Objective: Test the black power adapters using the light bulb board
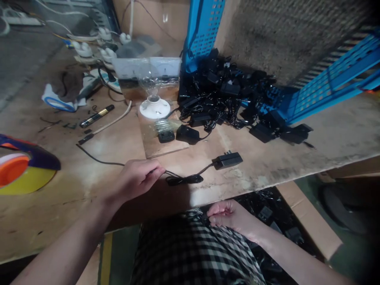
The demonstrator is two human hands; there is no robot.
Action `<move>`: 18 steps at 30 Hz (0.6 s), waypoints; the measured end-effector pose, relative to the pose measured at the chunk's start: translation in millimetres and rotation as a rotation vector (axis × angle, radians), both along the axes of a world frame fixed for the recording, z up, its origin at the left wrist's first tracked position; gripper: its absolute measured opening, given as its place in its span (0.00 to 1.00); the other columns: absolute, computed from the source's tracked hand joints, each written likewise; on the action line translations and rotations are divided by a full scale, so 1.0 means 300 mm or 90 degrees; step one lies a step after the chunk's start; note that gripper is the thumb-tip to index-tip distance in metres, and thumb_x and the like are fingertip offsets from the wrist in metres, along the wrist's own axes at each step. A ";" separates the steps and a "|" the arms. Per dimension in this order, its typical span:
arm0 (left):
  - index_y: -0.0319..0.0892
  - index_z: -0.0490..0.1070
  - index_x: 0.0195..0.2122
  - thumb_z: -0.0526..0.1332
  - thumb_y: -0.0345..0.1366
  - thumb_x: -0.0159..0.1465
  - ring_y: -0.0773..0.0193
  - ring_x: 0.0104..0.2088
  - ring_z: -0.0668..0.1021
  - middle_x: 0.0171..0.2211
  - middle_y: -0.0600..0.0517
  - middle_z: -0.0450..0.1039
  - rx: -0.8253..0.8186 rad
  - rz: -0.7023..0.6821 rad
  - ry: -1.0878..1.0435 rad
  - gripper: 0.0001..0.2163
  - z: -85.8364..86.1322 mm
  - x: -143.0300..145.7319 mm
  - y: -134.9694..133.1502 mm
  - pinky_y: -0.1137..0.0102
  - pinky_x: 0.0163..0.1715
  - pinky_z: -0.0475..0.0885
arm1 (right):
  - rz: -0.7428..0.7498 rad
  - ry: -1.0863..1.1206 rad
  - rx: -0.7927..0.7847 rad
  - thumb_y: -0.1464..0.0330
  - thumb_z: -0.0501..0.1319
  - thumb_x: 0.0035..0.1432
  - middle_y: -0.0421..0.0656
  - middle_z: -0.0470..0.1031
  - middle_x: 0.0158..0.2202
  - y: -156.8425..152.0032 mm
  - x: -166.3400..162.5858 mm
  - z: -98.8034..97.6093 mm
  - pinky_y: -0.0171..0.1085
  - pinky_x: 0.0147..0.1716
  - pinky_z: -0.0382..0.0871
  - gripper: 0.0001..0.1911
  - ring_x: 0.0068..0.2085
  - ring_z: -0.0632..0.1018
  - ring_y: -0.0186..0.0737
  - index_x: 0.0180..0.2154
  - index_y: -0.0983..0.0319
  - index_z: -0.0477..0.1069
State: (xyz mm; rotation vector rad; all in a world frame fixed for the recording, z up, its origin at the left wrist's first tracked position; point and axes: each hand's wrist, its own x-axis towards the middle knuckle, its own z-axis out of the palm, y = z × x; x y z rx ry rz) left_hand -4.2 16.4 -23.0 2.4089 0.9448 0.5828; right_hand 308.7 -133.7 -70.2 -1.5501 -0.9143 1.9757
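Observation:
My left hand [139,179] is closed over the workbench, pinching the thin black cable of a power adapter [228,160]. That adapter lies on the bench to the right with its prongs up, and its tied cable bundle [184,179] rests between it and my fingers. Leftward, the cable runs to a small black connector [86,138] joined to a pale lead [114,118]. Below the bench edge, in front of the checkered cloth on my lap, my right hand [228,215] has its fingers closed round a small black piece [205,218], mostly hidden, apparently with a black cable trailing down.
A heap of black adapters [219,103] spills from a blue perforated crate [204,31]. A white lamp socket [154,107] with a clear bulb stands on a board. A tape roll [29,170] sits at left. A cardboard box [308,221] holding more adapters is below right.

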 end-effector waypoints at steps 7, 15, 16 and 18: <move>0.42 0.69 0.32 0.52 0.37 0.74 0.68 0.26 0.71 0.27 0.56 0.70 0.006 0.001 0.015 0.13 0.004 -0.003 -0.003 0.71 0.29 0.61 | 0.128 -0.189 0.255 0.59 0.64 0.61 0.45 0.81 0.39 -0.028 -0.054 0.017 0.41 0.41 0.76 0.13 0.38 0.81 0.41 0.41 0.60 0.80; 0.42 0.69 0.33 0.51 0.38 0.74 0.67 0.27 0.72 0.27 0.56 0.71 -0.001 0.000 0.021 0.14 0.014 0.000 -0.003 0.71 0.29 0.62 | 0.236 -0.278 0.440 0.67 0.58 0.64 0.48 0.76 0.39 -0.029 -0.068 0.092 0.36 0.33 0.75 0.11 0.36 0.79 0.40 0.42 0.62 0.79; 0.42 0.69 0.33 0.51 0.38 0.74 0.67 0.27 0.72 0.27 0.56 0.71 0.001 -0.002 0.020 0.14 0.013 -0.001 -0.003 0.71 0.29 0.62 | 0.241 -0.290 0.428 0.67 0.59 0.63 0.47 0.75 0.37 -0.030 -0.069 0.094 0.36 0.30 0.73 0.10 0.34 0.78 0.39 0.41 0.62 0.78; 0.42 0.69 0.32 0.51 0.38 0.74 0.67 0.27 0.72 0.27 0.56 0.71 0.007 -0.005 0.024 0.14 0.009 -0.002 -0.002 0.70 0.29 0.62 | 0.240 -0.336 0.419 0.69 0.59 0.62 0.44 0.73 0.32 -0.029 -0.080 0.088 0.35 0.28 0.71 0.07 0.31 0.76 0.38 0.36 0.62 0.76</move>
